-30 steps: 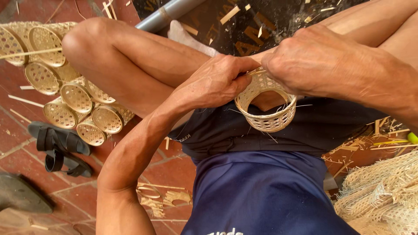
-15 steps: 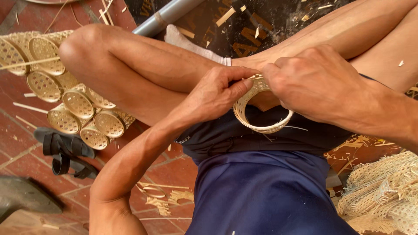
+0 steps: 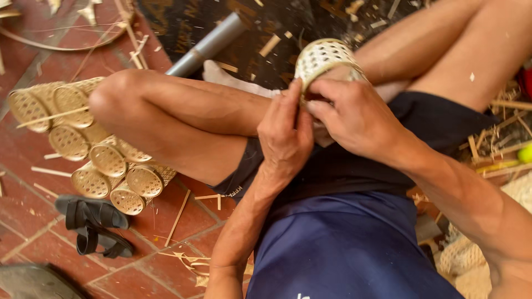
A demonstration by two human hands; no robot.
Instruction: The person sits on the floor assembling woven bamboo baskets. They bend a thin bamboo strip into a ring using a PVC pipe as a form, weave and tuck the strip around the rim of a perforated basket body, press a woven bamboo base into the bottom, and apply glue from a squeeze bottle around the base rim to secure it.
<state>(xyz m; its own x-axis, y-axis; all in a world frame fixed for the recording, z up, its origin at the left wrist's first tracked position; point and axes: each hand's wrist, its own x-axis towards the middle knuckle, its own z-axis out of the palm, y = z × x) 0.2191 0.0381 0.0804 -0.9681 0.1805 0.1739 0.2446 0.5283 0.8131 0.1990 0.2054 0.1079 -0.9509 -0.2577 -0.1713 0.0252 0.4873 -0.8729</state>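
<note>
Head view: looks straight down on a seated person with crossed bare legs, dark shorts and a blue shirt; the shirt runs off the bottom edge.
Floor [image 3: 33, 221]: red brick tiles strewn with bamboo slivers and shavings; a darker patch lies at the top centre.
Stack of baskets [image 3: 94, 149]: finished small woven cylinders lie piled on their sides left of the knee, mouths toward the camera; the insides are too dim to make out, and the back of the pile is hidden by the leg.
Pipe [image 3: 208, 47]: a grey tube, its lower end hidden behind the knee.
Sandals [image 3: 97, 227]: a dark pair on the tiles just below the stack.
Left hand [image 3: 285, 135]: fingers straight and pressed together, tips against the near rim of the small woven basket [image 3: 324, 58].
Right hand [image 3: 354, 113]: closed around the same basket's lower side, thumb meeting the left fingertips.
Small woven basket: pale open-weave, held above the lap between the knees, tilted away; its mouth is covered by the hands, so any contents cannot be seen.
Right edge: pale woven material, cut off and hard to identify.
</note>
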